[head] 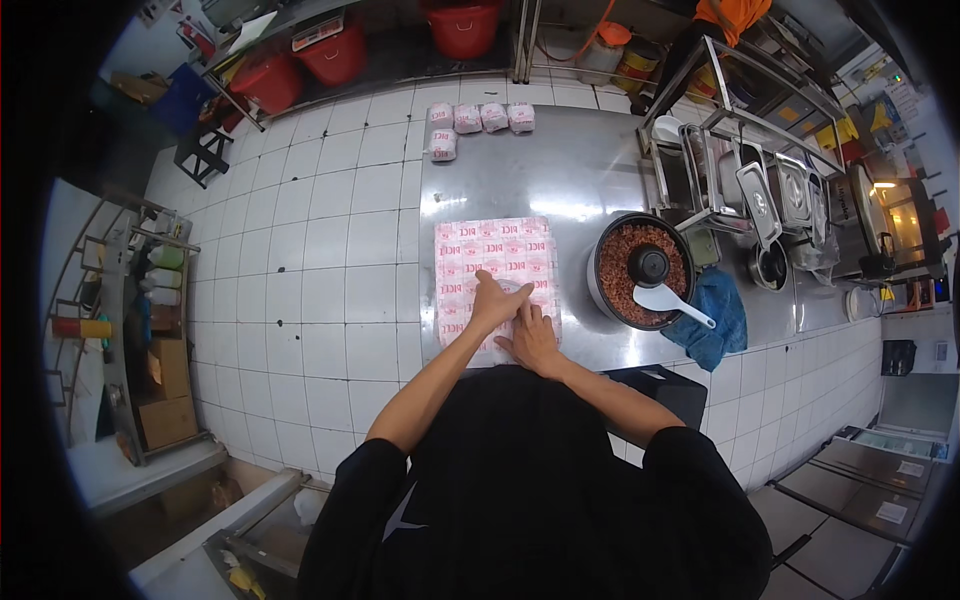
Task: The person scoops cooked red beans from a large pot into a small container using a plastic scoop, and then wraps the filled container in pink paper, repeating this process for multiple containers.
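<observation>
A stack of pink-and-white printed wrapping paper point(495, 251) lies on the stainless steel table point(585, 165), before my body. Both hands are over its middle and lower part. My left hand point(496, 301) rests there with thumb and forefinger spread, around a small greyish, translucent item point(510, 286) whose kind I cannot tell. Just right of it and close to it, my right hand point(534, 337) lies on the paper with its fingers pointing forward. To the right stands a round black pot of reddish-brown cooked rice point(619, 251), with a black round object point(649, 265) and a white rice paddle point(664, 299) on top.
Several paper-wrapped packets point(493, 118) sit at the table's far left corner. A blue cloth point(712, 319) lies beside the pot. Behind it is a metal rack point(709, 112) with steel pans and lids point(759, 202). A person in orange point(731, 16) stands beyond the rack.
</observation>
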{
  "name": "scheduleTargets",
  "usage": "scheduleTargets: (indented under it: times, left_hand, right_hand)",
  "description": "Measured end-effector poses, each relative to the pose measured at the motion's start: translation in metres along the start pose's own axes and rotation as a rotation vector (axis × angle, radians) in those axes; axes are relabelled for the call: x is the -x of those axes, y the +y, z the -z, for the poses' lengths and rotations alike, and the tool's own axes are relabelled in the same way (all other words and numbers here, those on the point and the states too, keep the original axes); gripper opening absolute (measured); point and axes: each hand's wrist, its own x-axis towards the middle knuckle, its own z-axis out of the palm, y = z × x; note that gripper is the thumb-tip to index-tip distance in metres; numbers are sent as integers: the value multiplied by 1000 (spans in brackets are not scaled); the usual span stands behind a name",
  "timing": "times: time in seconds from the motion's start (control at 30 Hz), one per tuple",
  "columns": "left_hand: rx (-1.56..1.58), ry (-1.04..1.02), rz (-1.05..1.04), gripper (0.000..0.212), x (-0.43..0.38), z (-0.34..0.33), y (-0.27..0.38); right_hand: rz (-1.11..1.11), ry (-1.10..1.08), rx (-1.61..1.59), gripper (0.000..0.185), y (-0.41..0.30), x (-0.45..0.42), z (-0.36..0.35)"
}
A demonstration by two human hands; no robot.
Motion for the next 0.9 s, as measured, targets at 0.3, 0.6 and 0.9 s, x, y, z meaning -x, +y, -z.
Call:
scheduleTargets:
  times: [0.3, 0.6, 0.9]
  left_hand:
    - [-173, 7, -52, 73, -20, -9, -6]
    - [433, 215, -157, 50, 21, 18, 39]
    - [1081, 136, -44, 23, 18, 33, 17]
  right_hand:
    - [-22, 94, -420, 60, 19, -3, 11]
    - [-380, 115, -1907, 61, -6, -8, 53]
    - [-420, 62, -1956, 60, -42, -26, 95]
